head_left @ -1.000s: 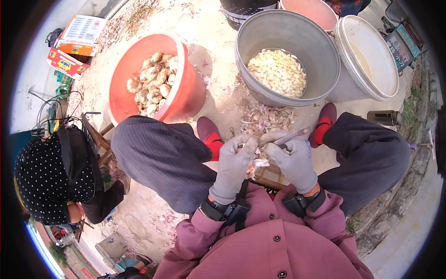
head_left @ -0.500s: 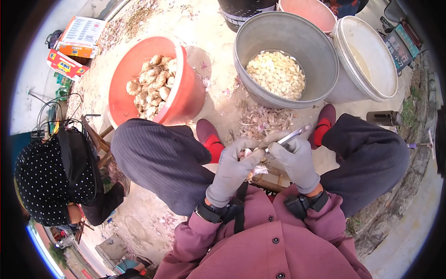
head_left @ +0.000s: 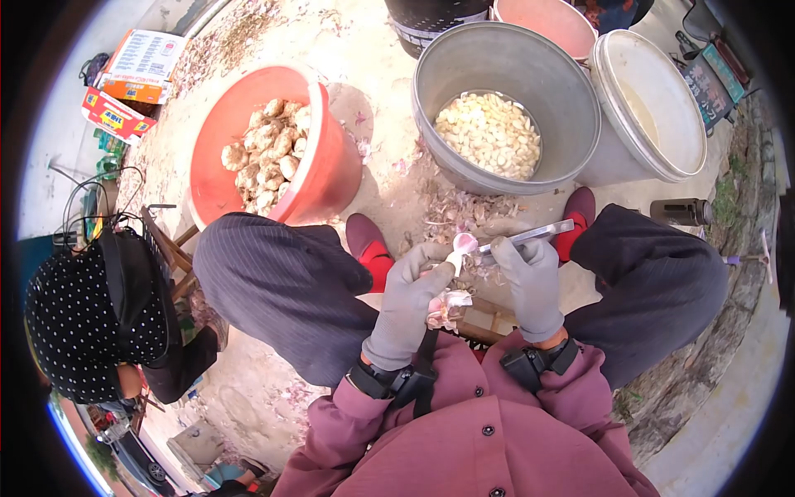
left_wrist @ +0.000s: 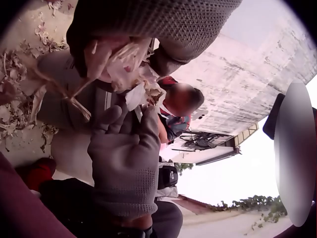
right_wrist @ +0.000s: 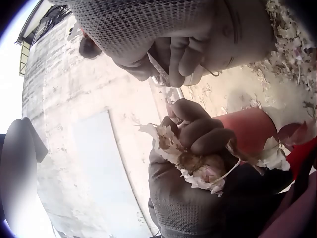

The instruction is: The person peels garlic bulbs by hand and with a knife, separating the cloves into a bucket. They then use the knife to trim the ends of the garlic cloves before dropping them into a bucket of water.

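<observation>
My gloved left hand grips a partly peeled garlic bulb, loose papery skin sticking out below the fingers. At its fingertips a pink-and-white piece of garlic stands up in the head view. Just to the right, my gloved right hand holds a small knife, its flat metal length pointing out to the right. In the left wrist view dry skins hang between the two hands. The fingers of the left hand cover part of the bulb.
A red tub of whole garlic bulbs stands ahead on the left. A grey bucket holds peeled cloves in liquid, with a white bucket beside it. Peelings litter the ground between the feet. Another person sits at the left.
The hands were together at the bulb; the right hand has drawn right with the knife, which has swung lower. A pink-and-white garlic piece now shows at the left fingertips.
</observation>
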`<state>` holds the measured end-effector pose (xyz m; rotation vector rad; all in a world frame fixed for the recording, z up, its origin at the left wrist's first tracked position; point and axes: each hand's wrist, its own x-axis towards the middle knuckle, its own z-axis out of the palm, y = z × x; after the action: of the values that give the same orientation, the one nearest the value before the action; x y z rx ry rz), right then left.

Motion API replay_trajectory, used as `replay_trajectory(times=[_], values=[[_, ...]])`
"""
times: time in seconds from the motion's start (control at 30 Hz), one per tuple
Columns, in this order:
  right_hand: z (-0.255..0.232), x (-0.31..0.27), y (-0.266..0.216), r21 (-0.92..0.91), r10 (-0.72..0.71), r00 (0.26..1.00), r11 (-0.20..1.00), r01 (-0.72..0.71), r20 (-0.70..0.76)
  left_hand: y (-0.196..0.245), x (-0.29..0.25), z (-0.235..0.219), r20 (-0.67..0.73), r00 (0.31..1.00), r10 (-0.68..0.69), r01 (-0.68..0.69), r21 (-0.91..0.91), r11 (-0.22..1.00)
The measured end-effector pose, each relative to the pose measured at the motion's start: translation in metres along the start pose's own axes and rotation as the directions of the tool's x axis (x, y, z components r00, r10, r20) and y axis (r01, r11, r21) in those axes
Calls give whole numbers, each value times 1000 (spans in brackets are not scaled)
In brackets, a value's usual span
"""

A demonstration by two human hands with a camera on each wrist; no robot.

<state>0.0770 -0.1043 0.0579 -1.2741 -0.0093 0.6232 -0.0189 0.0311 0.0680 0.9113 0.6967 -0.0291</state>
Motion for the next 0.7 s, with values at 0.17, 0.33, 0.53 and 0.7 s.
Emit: replay_trajectory(times=[0.17,0.33,0.53,0.7], values=[[6,-7,-2,-297,-132,983,941,165,128,6,-1,-6,-16,1000,0,-1,-57,998],[11,-7,-6,-378,-211,944,877,298,255,1,1,0,-34,999,-2,0,-56,998],[6,-6,-4,-207,-66,984,973,100,166,9,-2,1,66,994,82,-87,67,994],[2,-4,-1,-190,-37,992,980,60,124,3,-1,-6,97,995,-2,11,-92,996]])
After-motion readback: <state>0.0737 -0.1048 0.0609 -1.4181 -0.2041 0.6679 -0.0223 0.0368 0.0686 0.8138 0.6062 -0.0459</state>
